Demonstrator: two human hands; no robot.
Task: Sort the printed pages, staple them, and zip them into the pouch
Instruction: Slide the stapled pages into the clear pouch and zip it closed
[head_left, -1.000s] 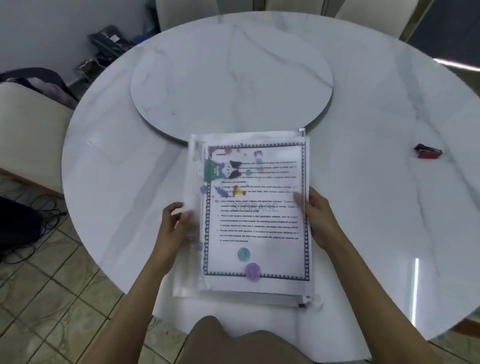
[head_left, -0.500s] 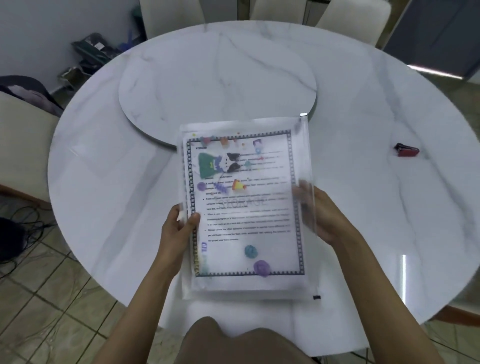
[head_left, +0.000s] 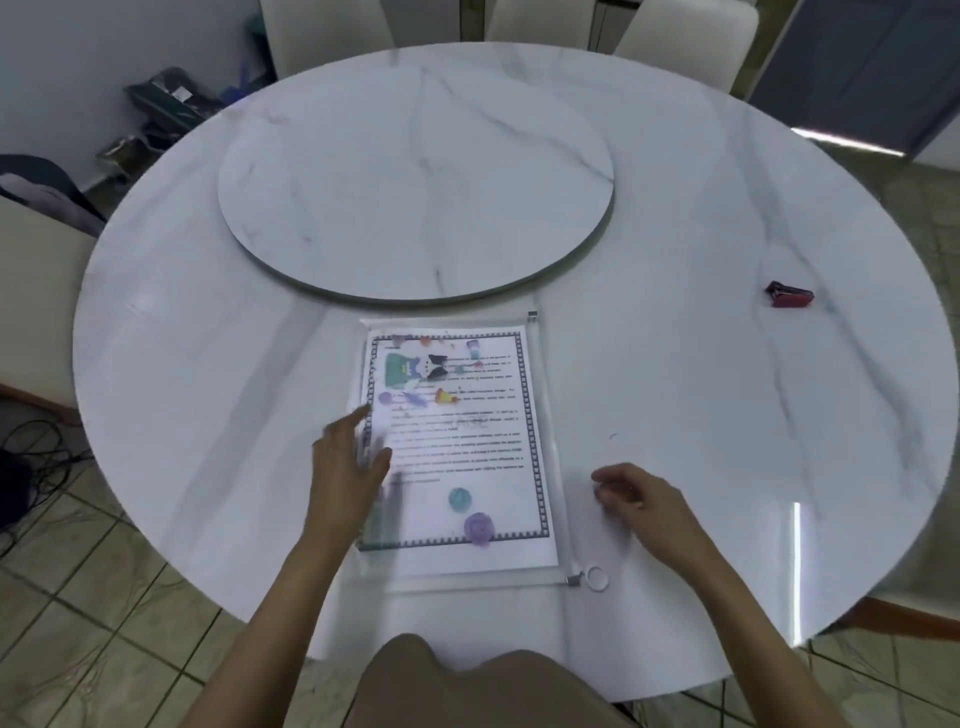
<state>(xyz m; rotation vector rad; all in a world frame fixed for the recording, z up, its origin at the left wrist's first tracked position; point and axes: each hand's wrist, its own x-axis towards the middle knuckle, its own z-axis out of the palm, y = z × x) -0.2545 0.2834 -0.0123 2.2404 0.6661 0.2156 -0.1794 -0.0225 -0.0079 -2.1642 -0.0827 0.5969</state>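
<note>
Left hand: Your left hand (head_left: 349, 470) is spread with the fingers straight, at the left edge of the pouch. It is blurred, so I cannot tell whether it presses on the plastic.
Right hand: Your right hand (head_left: 641, 506) is just to the right of the pouch and clear of it, with the fingers loosely curled and holding nothing.
Pouch: The clear pouch (head_left: 546, 415) lies flat on the desk between your two hands, its long side running away from you.
Printed pages: The printed pages (head_left: 467, 447) are inside the pouch. The top sheet is face up, with a patterned border, small coloured pictures and lines of text too blurred to read.
Zip pull: A zip pull (head_left: 589, 578) with a ring sits at the pouch's near right corner, nearer to you than your right hand.
Stapler: A small red stapler (head_left: 788, 295) lies well beyond your right hand and further to its right.
Turntable: A round marble turntable (head_left: 415, 171) sits beyond both hands, its near rim just past the pouch's far edge.
Desk: The desk (head_left: 208, 389) is round, white and marbled.
</note>
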